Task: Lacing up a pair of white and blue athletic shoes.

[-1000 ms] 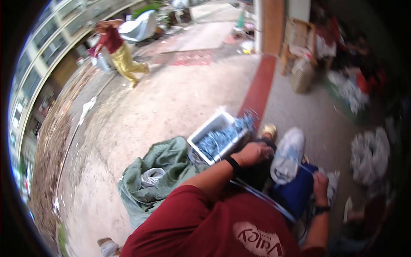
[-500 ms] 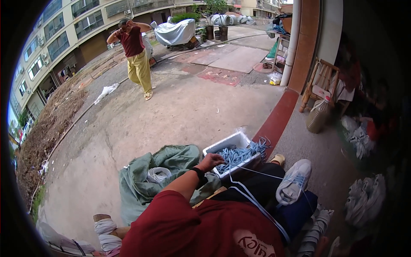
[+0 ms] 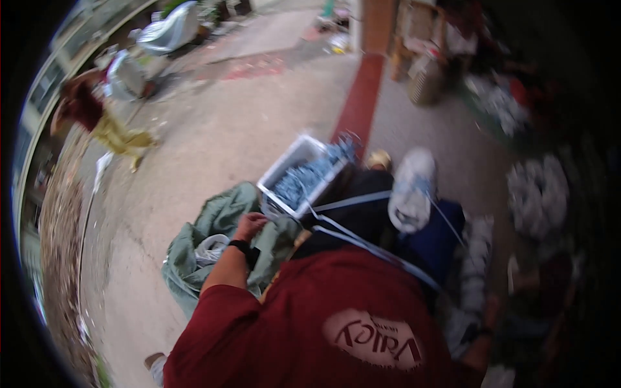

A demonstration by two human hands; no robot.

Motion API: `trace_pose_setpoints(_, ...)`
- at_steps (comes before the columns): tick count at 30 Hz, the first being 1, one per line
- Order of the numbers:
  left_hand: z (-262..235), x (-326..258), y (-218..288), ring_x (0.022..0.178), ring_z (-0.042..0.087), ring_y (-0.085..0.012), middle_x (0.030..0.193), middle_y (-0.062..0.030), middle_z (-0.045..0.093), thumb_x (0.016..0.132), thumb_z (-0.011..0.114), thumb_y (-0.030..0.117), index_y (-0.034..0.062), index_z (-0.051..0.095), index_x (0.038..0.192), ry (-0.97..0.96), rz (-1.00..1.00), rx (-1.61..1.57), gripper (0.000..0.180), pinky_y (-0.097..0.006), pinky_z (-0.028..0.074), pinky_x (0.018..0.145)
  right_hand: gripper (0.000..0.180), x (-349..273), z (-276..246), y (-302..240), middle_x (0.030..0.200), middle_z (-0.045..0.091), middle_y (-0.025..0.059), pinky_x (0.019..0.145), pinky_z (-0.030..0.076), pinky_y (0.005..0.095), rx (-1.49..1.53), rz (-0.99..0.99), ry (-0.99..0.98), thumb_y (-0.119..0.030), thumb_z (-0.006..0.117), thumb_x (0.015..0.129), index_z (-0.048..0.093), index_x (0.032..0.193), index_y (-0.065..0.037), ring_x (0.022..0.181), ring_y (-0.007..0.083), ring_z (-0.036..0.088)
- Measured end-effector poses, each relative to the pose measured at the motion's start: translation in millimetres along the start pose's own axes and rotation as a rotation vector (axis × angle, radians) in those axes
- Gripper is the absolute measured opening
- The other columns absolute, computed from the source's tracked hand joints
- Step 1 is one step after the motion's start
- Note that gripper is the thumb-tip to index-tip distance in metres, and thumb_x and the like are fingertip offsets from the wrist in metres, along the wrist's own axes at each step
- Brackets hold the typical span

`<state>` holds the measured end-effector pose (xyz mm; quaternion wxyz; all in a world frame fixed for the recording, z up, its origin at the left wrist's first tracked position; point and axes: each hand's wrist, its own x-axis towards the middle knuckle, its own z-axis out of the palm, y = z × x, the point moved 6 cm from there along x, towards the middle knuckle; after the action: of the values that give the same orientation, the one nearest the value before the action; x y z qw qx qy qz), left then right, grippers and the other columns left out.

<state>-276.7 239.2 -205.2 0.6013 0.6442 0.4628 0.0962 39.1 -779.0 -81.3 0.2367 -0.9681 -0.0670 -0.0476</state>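
Observation:
Beside the green cloth sack [image 3: 223, 210], my left hand [image 3: 250, 226] has its fingers drawn together; whether a lace is between them is too blurred to see. A white sneaker [image 3: 407, 210] with pale blue lacing rests on my lap over dark blue cloth [image 3: 446, 236]. Light blue laces [image 3: 381, 252] stretch across my lap toward the lower right. In front of me a white foam box [image 3: 266, 185] holds a tangle of blue laces [image 3: 301, 181]. My right hand [image 3: 495, 309] is low at the right in shadow, near stacked white shoes [image 3: 477, 258], its fingers smeared.
A white coil [image 3: 211, 249] lies in the sack. More pale shoes [image 3: 537, 194] are piled at the right. A wooden chair [image 3: 420, 29] and a jug [image 3: 425, 77] stand beyond. At the far left a person in yellow trousers [image 3: 119, 132] stands on the concrete.
The view has swung right and down. My left hand has drawn back from the laces at the box toward the sack. My right forearm has come into view at lower right.

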Motion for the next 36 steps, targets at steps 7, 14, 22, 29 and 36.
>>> trace_pose_setpoints(7,-28,-8,8,0.048,0.046,-0.0058,0.056,0.0025,0.054,0.075,0.070,0.017,0.0021,0.065,0.069,0.022,-0.046,0.359,0.017,-0.022,0.035,0.044,0.019,86,157,-142,0.067,0.055,0.0052,0.064,0.042,0.0302,0.164,0.126,-0.209,-0.015,0.057,0.080,0.057,0.075,0.003,0.068,0.0092,0.050)
trace_pose_setpoints(14,68,-12,102,0.045,0.041,-0.0064,0.052,0.0040,0.046,0.082,0.063,0.025,0.0072,0.058,0.069,-0.256,-0.109,0.097,0.022,-0.021,0.032,0.045,0.024,127,190,-235,0.052,0.046,-0.0007,0.043,0.030,0.0257,0.566,0.273,-0.410,-0.016,0.063,0.075,0.052,0.056,-0.006,0.045,0.0088,0.042)
trace_pose_setpoints(22,258,-58,268,0.062,0.055,-0.0086,0.073,-0.0013,0.060,0.086,0.058,0.016,0.0071,0.057,0.079,-1.074,0.124,0.038,0.011,-0.020,0.042,0.055,0.015,172,206,-565,0.057,0.052,0.0009,0.054,0.038,0.0250,0.823,-0.576,-0.777,-0.010,0.061,0.072,0.053,0.061,-0.002,0.056,0.0089,0.048)
trace_pose_setpoints(29,316,-7,287,0.065,0.054,-0.0039,0.073,0.0049,0.061,0.082,0.064,0.021,0.0108,0.064,0.081,-0.712,0.190,-0.004,0.010,-0.016,0.040,0.058,0.017,205,258,-581,0.056,0.045,-0.0038,0.049,0.033,0.0232,0.976,-0.303,-0.315,-0.002,0.067,0.070,0.053,0.060,-0.003,0.055,0.0056,0.039)
trace_pose_setpoints(36,318,-9,284,0.060,0.047,-0.0030,0.066,0.0061,0.053,0.080,0.066,0.019,0.0112,0.058,0.069,-0.681,0.277,-0.036,0.015,-0.019,0.038,0.055,0.015,199,255,-576,0.052,0.048,0.0036,0.049,0.037,0.0291,0.822,-0.251,-0.214,-0.004,0.067,0.067,0.053,0.061,-0.001,0.051,0.0129,0.044)
